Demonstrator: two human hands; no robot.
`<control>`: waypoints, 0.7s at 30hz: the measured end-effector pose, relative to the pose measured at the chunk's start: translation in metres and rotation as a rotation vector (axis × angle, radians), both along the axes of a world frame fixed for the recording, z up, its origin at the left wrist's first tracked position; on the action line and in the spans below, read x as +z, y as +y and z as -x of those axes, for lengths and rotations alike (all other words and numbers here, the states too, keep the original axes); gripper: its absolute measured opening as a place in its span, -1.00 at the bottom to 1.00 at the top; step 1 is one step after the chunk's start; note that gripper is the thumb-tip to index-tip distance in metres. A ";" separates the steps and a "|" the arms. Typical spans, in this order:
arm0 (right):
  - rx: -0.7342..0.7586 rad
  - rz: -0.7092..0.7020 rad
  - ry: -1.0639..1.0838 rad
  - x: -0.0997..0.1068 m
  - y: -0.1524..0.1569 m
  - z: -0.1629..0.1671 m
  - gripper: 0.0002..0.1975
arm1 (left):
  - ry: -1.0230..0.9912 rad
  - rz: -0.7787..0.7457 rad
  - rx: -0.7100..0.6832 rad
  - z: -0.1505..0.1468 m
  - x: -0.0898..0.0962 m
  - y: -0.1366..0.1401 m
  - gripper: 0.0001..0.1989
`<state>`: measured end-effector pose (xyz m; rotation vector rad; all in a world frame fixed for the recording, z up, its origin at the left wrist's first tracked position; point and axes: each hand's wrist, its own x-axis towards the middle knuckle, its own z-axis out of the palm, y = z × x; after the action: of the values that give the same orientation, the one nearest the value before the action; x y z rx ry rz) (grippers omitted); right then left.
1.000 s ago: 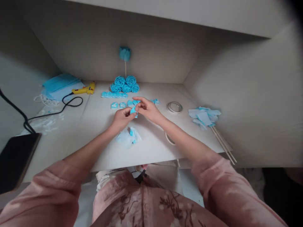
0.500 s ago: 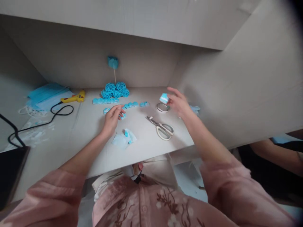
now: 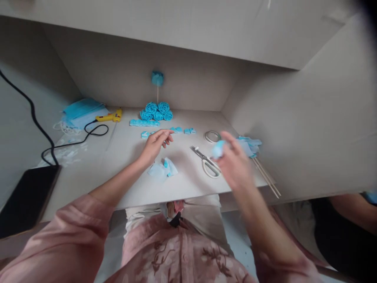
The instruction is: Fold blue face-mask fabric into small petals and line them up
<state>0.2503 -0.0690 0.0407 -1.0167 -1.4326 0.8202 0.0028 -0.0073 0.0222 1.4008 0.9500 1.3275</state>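
Observation:
My right hand, smeared by motion, pinches a small blue-and-white folded piece of mask fabric above the scissors' handles. Loosely curled, with its fingers a little apart and nothing visible in them, my left hand is over a row of small folded blue pieces and hides part of it. White-handled scissors lie on the table, partly behind my right hand. Close behind them is a roll of tape. Crumpled blue and white scraps lie in front of my left hand.
Several blue fabric roses are stacked at the back beneath one on a stick. A blue strip, yellow glue gun, face masks and black tablet are leftward. Wooden sticks overhang the right edge.
My right hand has moved nearer and lower with the blue piece, from beside the tape to over the scissors' handles. The view has swung, bringing the sticks at right into sight.

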 end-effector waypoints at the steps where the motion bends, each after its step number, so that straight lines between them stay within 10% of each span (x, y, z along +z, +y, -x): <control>1: 0.015 0.029 0.045 -0.003 0.007 0.016 -0.63 | 0.024 -0.002 -0.036 0.000 0.004 -0.002 -0.60; 8: 0.108 0.075 0.108 -0.014 0.061 0.085 -0.51 | 0.193 0.099 -0.207 0.002 0.019 0.003 -0.68; 21: 0.400 0.130 -0.019 -0.014 0.096 0.070 -0.54 | 0.183 0.135 -0.161 -0.002 -0.002 0.015 -0.70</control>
<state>0.1799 0.0268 0.0268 -0.8447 -1.6432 1.2083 0.0051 0.0075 0.0200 1.4785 1.0050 1.0107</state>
